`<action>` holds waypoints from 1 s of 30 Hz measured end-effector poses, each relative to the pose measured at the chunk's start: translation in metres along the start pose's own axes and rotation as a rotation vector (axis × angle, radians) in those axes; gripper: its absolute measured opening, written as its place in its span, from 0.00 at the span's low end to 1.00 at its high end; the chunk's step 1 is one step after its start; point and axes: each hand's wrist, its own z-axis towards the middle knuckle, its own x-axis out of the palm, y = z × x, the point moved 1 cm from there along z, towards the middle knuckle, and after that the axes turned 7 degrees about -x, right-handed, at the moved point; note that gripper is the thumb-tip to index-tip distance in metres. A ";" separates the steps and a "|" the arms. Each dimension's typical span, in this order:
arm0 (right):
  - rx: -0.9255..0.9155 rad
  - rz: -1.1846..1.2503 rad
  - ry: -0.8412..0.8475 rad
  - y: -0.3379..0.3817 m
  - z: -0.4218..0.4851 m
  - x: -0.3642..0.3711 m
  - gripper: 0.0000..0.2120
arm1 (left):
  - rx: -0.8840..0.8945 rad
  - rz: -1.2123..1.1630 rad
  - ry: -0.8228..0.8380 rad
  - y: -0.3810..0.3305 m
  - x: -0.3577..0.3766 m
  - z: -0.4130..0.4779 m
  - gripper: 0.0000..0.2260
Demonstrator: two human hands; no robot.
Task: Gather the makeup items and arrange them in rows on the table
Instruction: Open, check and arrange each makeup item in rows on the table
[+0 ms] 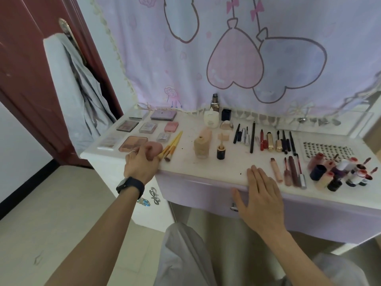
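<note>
Makeup lies in rows on the white dressing table [231, 162]. At the left are several eyeshadow palettes [134, 142], then yellow brushes [172, 147] and foundation bottles [202, 146]. Pencils and lipsticks [266, 141] fill the middle, and small bottles [340, 172] cluster at the right. My left hand [140, 164] grips a pink makeup sponge [154, 148] near the table's front left corner. My right hand [261, 195] rests flat on the front edge with straight fingers, holding nothing.
A lilac drawer front [195, 195] with a handle runs under the table edge. A curtain with heart balloons [237, 58] hangs behind. A red-brown door [31, 79] with a grey garment stands left. A studded sheet [325, 150] lies at the right. My knees sit below the table.
</note>
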 end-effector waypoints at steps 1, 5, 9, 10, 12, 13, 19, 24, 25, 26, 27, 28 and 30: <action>0.001 -0.001 -0.001 0.000 0.000 0.000 0.38 | 0.002 -0.006 0.010 0.000 -0.001 0.000 0.21; -0.003 -0.013 -0.001 -0.001 -0.001 -0.001 0.38 | 0.010 0.073 0.015 -0.004 -0.001 -0.001 0.21; -0.004 -0.015 0.000 -0.001 -0.001 0.000 0.39 | 0.023 0.138 0.004 -0.006 0.001 -0.003 0.20; -0.003 -0.016 -0.001 -0.001 -0.001 0.000 0.39 | 0.030 0.140 -0.001 -0.007 0.001 -0.003 0.20; -0.001 -0.012 0.002 -0.001 -0.001 0.001 0.39 | 0.035 0.132 -0.007 -0.005 0.003 -0.002 0.20; -0.001 -0.009 0.003 -0.001 -0.001 0.001 0.39 | 0.037 0.129 -0.008 -0.004 0.003 -0.001 0.20; -0.003 -0.008 0.010 -0.002 -0.001 0.001 0.38 | 0.048 0.039 -0.027 0.003 0.009 0.005 0.23; -0.002 -0.003 0.017 -0.001 -0.001 0.001 0.39 | -0.016 -0.289 -0.086 0.015 0.007 0.005 0.27; -0.002 -0.002 0.012 -0.001 -0.001 0.001 0.39 | -0.042 -0.375 -0.095 0.016 0.005 0.004 0.27; -0.003 -0.003 0.006 -0.001 -0.001 0.001 0.39 | -0.066 -0.464 -0.105 0.017 0.003 0.001 0.27; -0.004 -0.004 0.001 -0.001 -0.001 0.001 0.39 | -0.078 -0.544 -0.118 0.015 0.000 -0.002 0.26; -0.005 -0.004 -0.002 -0.001 -0.001 0.001 0.39 | -0.072 -0.608 -0.134 0.012 -0.004 -0.007 0.25; -0.005 -0.004 0.000 -0.002 -0.002 0.001 0.39 | -0.022 -0.694 -0.152 0.001 -0.008 -0.018 0.24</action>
